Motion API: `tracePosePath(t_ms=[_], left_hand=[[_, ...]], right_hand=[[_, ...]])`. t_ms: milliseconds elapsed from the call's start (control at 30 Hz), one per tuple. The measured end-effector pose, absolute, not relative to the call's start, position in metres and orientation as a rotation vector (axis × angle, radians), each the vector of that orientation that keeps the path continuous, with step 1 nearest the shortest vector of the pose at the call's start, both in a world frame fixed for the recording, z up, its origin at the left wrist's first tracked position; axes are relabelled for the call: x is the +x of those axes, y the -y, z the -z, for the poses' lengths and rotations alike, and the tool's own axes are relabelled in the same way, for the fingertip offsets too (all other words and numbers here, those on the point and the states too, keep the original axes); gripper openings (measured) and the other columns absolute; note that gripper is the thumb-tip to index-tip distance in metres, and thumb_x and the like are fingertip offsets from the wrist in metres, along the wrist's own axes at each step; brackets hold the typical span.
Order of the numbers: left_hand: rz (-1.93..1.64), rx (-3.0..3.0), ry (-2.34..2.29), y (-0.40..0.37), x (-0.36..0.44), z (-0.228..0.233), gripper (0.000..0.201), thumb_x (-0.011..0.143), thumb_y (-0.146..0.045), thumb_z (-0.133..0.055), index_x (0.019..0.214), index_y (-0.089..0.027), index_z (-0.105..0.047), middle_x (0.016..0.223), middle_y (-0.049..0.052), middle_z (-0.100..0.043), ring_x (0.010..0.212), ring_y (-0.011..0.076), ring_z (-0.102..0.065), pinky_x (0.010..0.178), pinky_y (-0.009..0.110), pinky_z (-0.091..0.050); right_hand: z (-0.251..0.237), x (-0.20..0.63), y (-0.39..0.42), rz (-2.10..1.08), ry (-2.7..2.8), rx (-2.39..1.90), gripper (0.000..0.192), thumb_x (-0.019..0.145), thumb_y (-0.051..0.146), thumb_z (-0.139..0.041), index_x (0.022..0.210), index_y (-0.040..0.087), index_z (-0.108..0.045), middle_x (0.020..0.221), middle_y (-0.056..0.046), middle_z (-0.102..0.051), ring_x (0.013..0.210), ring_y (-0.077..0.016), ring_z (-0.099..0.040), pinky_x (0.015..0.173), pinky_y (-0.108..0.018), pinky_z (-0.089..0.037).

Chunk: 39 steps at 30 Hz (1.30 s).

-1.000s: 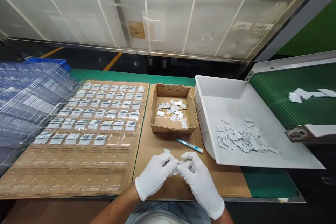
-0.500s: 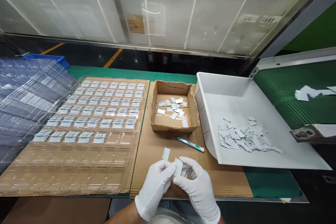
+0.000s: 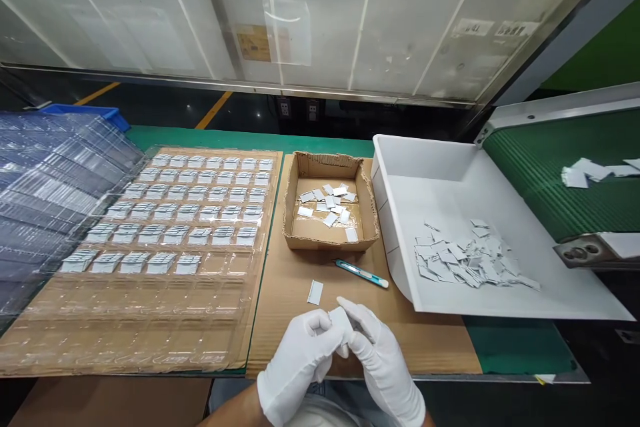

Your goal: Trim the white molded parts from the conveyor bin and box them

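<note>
White gloves (image 3: 345, 360), teal knife (image 3: 361, 273)

Two gloved hands, left hand (image 3: 300, 363) & right hand (image 3: 383, 363), pinch a small white card (image 3: 339, 319) together over the brown cardboard sheet (image 3: 290, 280). Another white piece (image 3: 315, 292) lies just in front. Blue pen knife (image 3: 361, 273) sits near the little box (image 3: 327, 210) w/ more pieces.

My hands (image 3: 340, 353) meet nearest me; blister tray (image 3: 150, 307) lies left; cardboard box (image 3: 330, 240) sits ahead, utility knife (image 3: 361, 273) before it; bin (image 3: 450, 173) right.
</note>
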<state>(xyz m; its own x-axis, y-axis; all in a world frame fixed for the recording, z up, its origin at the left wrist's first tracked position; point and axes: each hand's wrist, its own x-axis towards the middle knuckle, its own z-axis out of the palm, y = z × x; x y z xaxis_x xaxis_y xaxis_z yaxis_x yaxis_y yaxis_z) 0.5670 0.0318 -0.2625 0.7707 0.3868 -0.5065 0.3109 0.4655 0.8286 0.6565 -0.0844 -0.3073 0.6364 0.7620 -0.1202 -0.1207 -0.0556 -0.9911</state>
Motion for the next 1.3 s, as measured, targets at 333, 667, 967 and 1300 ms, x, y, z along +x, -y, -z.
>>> tracePosePath(t_ms=[333,667,967,1300], left_hand=[[-0.031,1.051,-0.780,-0.030,0.567,0.270,0.058,0.057,-0.071,-0.072,0.057,-0.015,-0.057,0.036,-0.008,-0.036,0.031,0.0029,-0.022,0.035,0.021,-0.011],[-0.125,0.994,-0.823,-0.027,0.564,0.280,0.057,0.056,-0.068,-0.075,0.056,-0.017,-0.051,0.040,-0.008,-0.038,0.036,0.0037,-0.025,0.039,0.021,-0.014],[-0.147,0.971,-0.767,-0.028,0.566,0.270,0.046,0.059,-0.054,-0.081,0.064,-0.015,-0.057,0.064,-0.001,-0.051,0.061,0.0110,-0.043,0.061,0.024,-0.037],[-0.154,1.334,-0.634,-0.044,0.559,0.275,0.043,0.076,-0.054,-0.063,0.056,-0.018,-0.049,0.057,-0.001,-0.047,0.057,0.0127,-0.043,0.060,0.027,-0.035]], right_hand=[[0.305,0.647,0.075,-0.660,0.460,-1.478,0.019,0.082,0.042,-0.072,0.095,0.029,-0.076,0.092,0.000,-0.076,0.084,-0.0154,-0.070,0.077,-0.019,-0.055],[0.309,0.642,0.080,-0.433,0.623,-1.668,0.022,0.080,0.033,-0.073,0.098,0.021,-0.072,0.089,-0.005,-0.076,0.077,-0.0183,-0.072,0.070,-0.024,-0.059],[0.293,0.651,0.079,-0.188,0.938,-1.734,0.018,0.080,0.021,-0.072,0.098,0.022,-0.070,0.086,-0.002,-0.076,0.073,-0.0158,-0.072,0.068,-0.022,-0.058],[0.290,0.651,0.076,-0.229,1.066,-1.721,0.021,0.084,0.014,-0.065,0.104,0.022,-0.068,0.086,-0.002,-0.072,0.075,-0.0142,-0.069,0.070,-0.022,-0.055]])
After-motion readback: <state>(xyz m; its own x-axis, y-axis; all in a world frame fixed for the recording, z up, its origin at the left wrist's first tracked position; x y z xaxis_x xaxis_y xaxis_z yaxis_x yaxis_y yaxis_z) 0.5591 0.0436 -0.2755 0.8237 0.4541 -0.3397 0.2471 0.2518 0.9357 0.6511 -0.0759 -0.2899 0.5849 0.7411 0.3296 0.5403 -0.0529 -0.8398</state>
